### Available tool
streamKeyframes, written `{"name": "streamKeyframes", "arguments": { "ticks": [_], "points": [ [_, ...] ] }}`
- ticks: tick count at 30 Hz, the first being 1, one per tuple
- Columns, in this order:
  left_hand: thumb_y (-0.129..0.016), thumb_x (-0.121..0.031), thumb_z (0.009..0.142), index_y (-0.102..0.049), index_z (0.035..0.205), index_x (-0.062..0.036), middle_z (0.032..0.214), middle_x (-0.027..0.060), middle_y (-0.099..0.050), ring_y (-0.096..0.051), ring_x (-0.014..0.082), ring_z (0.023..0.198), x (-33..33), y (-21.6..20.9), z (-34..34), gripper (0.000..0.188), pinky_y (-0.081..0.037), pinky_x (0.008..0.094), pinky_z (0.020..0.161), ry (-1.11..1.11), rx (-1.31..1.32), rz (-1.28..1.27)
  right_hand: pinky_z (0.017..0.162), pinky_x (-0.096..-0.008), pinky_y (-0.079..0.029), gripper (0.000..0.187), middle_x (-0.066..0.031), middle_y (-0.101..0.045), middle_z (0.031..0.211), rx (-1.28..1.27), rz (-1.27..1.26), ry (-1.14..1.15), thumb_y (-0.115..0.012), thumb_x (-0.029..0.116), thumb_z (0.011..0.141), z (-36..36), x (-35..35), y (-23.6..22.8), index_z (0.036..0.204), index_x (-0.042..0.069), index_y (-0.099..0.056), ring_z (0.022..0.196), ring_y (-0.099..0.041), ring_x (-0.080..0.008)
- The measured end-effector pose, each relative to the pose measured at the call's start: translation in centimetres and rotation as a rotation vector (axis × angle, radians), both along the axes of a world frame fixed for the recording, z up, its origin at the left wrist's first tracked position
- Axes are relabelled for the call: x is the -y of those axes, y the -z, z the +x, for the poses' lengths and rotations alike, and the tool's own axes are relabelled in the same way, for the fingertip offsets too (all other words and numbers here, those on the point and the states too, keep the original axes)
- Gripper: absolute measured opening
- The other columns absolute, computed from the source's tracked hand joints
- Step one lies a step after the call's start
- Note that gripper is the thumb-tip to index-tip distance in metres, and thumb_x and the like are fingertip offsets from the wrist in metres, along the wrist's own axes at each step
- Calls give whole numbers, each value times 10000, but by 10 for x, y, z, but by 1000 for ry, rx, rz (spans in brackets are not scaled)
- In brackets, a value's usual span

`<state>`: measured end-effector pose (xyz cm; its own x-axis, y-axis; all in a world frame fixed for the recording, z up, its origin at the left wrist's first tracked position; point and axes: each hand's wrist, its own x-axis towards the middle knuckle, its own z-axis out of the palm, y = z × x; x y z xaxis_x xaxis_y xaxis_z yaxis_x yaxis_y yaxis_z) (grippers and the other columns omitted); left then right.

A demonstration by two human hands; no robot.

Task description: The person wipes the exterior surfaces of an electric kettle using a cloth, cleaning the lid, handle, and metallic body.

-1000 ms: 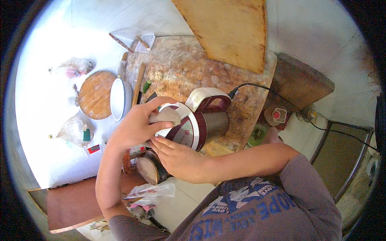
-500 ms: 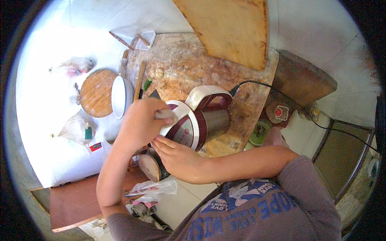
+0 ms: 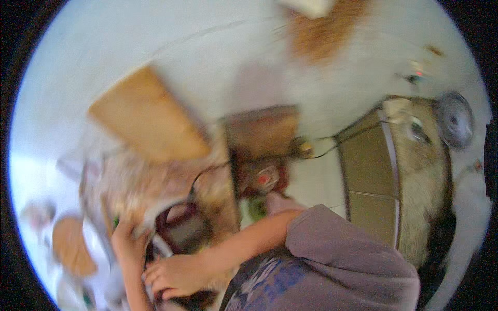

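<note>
A steel electric jug (image 3: 189,236) with maroon trim and a pale handle stands tilted on the worn table (image 3: 218,228), its black cord running off to the right. My left hand (image 3: 129,241) is at the jug's left side, smeared by motion; whether it holds anything does not show. Close below the jug's pale rim (image 3: 162,244), my right hand (image 3: 174,274) has its fingers bent downward. Blur hides what these fingertips touch. A small green piece (image 3: 115,222) lies just beyond the left hand.
A yellowish board (image 3: 150,116) leans at the table's back. To the left are a round wooden board (image 3: 74,246) and a white basin (image 3: 98,243). Right of the table stand a brown panel (image 3: 264,129), a green bowl (image 3: 256,208) and a dark-fronted cabinet (image 3: 368,168).
The view has swung up and right, so the table and both hands appear lower and further left. The whitish pad seen in my left hand earlier can no longer be made out.
</note>
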<state>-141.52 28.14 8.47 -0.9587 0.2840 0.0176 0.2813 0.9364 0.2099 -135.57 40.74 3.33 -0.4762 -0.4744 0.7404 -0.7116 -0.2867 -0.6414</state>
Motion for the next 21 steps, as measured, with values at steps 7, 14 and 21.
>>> {"name": "streamKeyframes", "arguments": {
  "ticks": [7, 14, 21],
  "points": [
    [-653, -86, 773, -638, 950, 2, 899, 105, -624, -553, 185, 768, 33, -59, 36, 199, -458, 305, 665, -344, -282, 464, 672, -280, -451, 279, -36, -584, 814, 476, -394, 1847, -533, 137, 854, 21, -383, 46, 1118, 49, -551, 742, -539, -138],
    [-644, -47, 771, -627, 907, 35, 810, 93, -606, -536, 160, 706, 37, -50, 34, 159, -451, 289, 607, -260, -383, 612, 420, -216, -332, 392, -10, -498, 658, 646, -755, 1836, -417, 175, 938, 84, -553, 46, 1327, 128, -404, 496, -414, -94],
    [-630, -35, 779, -620, 941, 51, 833, 106, -611, -540, 161, 708, 20, -49, 32, 183, -452, 280, 608, -280, -390, 546, 473, -354, -412, 442, -103, -545, 645, 529, -237, 2228, -428, 204, 917, 80, -602, 61, 1339, 96, -350, 554, -529, -230]
  ]
}}
